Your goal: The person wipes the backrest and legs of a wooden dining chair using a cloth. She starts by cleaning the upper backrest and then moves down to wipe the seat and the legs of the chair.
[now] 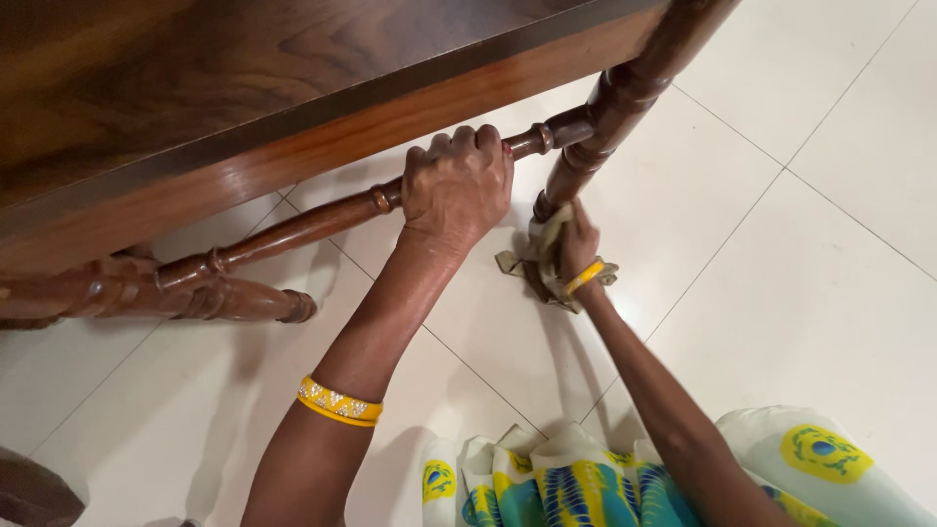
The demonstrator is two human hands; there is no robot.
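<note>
White tile floor, cloth under right hand, against table leg

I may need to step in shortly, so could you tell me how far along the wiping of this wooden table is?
Nothing shows as finished; the wood gives no clear sign of which parts were wiped. In hand: the right hand presses a cloth against the foot of the table leg, while the left hand grips the crossbar. Possibly left: the crossbar, the far leg and the tabletop.
</note>
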